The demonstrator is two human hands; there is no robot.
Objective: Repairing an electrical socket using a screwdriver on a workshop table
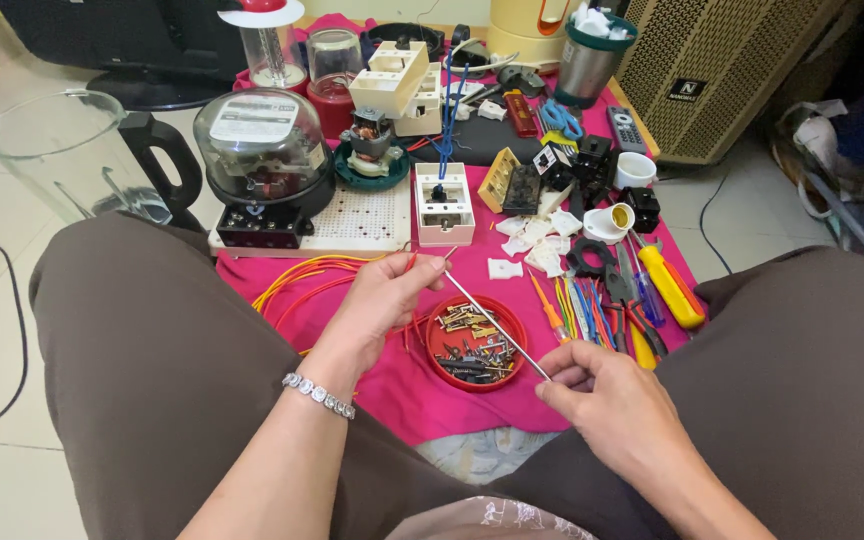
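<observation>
Left hand: I'm pinching the red wire (407, 268) between thumb and forefinger of my left hand (377, 300), the other fingers loosely curled.
Right hand: my right hand (607, 395) is closing on the near end of the rod (495, 322) — fingertips only, nothing else held.
Rod: it's slanting over the red dish (476, 343) of screws, tip up toward the wire.
Handling: the rod is looking stiff, light and slick — I'm judging the end grip best; the wire is looking soft and springy, best held close to its tip.
Around: pink cloth (392, 390), screwdrivers (667, 285), white box (445, 205), meter (262, 150).
</observation>
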